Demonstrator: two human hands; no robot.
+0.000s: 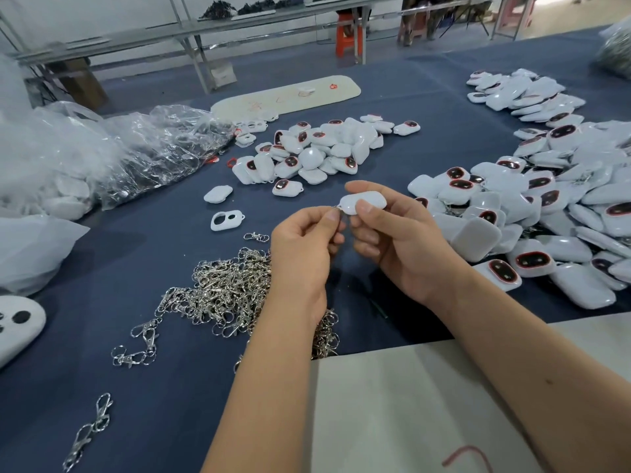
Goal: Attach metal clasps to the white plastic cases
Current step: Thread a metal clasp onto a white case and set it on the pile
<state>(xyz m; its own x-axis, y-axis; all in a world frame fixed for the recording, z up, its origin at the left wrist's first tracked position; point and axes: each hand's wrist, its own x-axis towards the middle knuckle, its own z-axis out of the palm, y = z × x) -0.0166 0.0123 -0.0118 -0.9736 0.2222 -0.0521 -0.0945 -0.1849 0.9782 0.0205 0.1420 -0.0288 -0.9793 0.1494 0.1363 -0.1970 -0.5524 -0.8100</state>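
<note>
My right hand (399, 240) holds a white plastic case (367, 201) between thumb and fingers above the blue table. My left hand (304, 247) pinches a small metal clasp (336, 208) at the case's left corner; most of the clasp is hidden by my fingers. A heap of silver clasps (225, 288) lies under and left of my left wrist. A pile of white cases (314, 148) sits at the centre back. A far larger pile of cases (546, 206) spreads along the right.
Clear plastic bags (112, 155) with more parts lie at the left. Loose case halves (227, 220) and stray clasps (92, 428) dot the blue cloth (153, 387). A white board (392, 404) lies at the near right, a cream board (290, 95) at the back.
</note>
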